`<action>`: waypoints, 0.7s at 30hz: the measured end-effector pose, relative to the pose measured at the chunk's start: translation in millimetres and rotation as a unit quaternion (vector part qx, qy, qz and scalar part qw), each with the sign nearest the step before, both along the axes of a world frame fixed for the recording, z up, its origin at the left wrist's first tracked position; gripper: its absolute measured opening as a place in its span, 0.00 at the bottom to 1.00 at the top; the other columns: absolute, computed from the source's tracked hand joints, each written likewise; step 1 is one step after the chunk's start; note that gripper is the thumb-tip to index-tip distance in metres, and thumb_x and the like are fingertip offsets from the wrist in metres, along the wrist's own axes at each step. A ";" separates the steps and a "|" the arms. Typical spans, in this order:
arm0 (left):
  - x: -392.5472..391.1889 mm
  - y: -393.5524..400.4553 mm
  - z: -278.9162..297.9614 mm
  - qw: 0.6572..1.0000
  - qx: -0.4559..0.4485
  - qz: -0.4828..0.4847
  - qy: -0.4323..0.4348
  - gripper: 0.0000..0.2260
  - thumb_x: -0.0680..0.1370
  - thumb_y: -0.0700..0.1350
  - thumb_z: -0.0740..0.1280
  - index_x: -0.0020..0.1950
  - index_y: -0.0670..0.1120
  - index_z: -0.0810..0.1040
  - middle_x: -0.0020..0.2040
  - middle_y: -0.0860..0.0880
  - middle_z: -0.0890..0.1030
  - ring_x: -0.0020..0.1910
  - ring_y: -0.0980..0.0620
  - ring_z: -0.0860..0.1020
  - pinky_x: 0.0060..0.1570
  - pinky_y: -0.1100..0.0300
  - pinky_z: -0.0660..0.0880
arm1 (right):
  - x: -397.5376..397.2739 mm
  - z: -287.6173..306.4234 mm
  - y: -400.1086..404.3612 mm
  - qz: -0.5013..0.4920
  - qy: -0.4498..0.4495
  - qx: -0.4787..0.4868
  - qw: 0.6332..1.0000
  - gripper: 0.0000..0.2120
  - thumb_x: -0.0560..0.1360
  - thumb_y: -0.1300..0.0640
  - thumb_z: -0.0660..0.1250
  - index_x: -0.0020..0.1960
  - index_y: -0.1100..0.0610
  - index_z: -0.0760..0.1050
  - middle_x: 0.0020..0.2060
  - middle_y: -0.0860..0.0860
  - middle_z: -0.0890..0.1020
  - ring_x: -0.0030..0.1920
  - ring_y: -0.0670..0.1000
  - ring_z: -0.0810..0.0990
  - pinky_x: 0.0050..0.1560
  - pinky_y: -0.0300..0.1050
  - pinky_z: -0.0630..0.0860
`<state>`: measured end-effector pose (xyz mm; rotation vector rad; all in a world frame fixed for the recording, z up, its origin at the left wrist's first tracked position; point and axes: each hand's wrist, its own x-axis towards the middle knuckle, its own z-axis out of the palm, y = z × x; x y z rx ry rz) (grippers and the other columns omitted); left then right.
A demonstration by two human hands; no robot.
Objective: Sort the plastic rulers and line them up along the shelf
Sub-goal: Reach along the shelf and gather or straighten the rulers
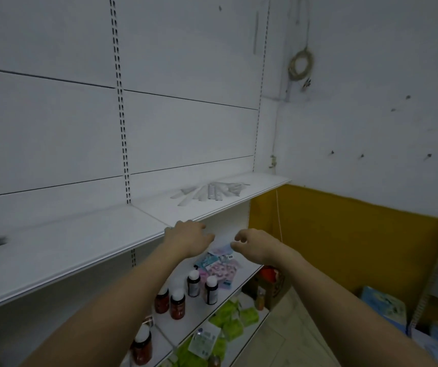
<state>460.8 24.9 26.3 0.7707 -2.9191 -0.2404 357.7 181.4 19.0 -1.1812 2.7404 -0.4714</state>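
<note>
Shelf [85, 250], long and white, against a pale wall. Rulers [210, 192], clear plastic, fanned out in a messy pile on top of shelf, far end, near back. Left hand [186, 235] at front edge of shelf, fingers loose, holding nothing. Right hand [252, 242] just beside it, below shelf edge, fingers softly curled, holding nothing. Both well apart from rulers. Bottles [194, 283] with white caps under shelf, small packets [219, 266] behind them.
</note>
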 end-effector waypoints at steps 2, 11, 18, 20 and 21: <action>-34.6 -15.0 -1.3 1.000 0.012 -0.004 0.015 0.24 0.79 0.61 0.55 0.73 0.54 0.66 0.72 0.47 0.69 0.69 0.43 0.66 0.65 0.46 0.63 | -31.1 0.0 -11.2 -0.004 0.004 0.011 1.000 0.25 0.80 0.41 0.57 0.70 0.55 0.69 0.67 0.54 0.74 0.64 0.54 0.74 0.63 0.52 0.73; -189.2 -91.7 0.5 0.998 0.050 -0.002 0.026 0.26 0.79 0.62 0.55 0.75 0.53 0.63 0.75 0.48 0.65 0.72 0.43 0.64 0.68 0.46 0.59 | -186.1 21.0 -65.0 -0.052 0.033 0.003 0.998 0.24 0.78 0.42 0.59 0.68 0.54 0.72 0.65 0.53 0.76 0.61 0.53 0.75 0.60 0.51 0.74; -274.4 -137.0 -7.8 0.998 0.063 0.007 0.021 0.26 0.79 0.61 0.55 0.74 0.53 0.64 0.74 0.48 0.66 0.71 0.44 0.66 0.68 0.47 0.62 | -275.3 16.0 -100.4 -0.043 0.006 -0.009 0.999 0.23 0.78 0.42 0.59 0.67 0.53 0.72 0.65 0.52 0.75 0.61 0.53 0.75 0.60 0.49 0.73; -296.1 -151.9 -12.3 0.996 0.077 0.019 0.033 0.25 0.78 0.61 0.55 0.73 0.53 0.65 0.73 0.48 0.68 0.70 0.44 0.67 0.68 0.46 0.64 | -301.5 13.8 -115.6 -0.026 0.001 -0.015 1.000 0.23 0.79 0.42 0.59 0.68 0.54 0.71 0.66 0.53 0.75 0.63 0.53 0.74 0.61 0.47 0.72; -302.7 -158.1 -14.1 0.996 0.082 0.024 0.037 0.24 0.78 0.61 0.56 0.72 0.53 0.66 0.72 0.48 0.69 0.70 0.44 0.67 0.68 0.46 0.64 | -309.5 12.8 -121.5 -0.017 0.000 -0.018 1.000 0.23 0.79 0.43 0.59 0.69 0.54 0.71 0.66 0.53 0.75 0.63 0.53 0.74 0.61 0.47 0.72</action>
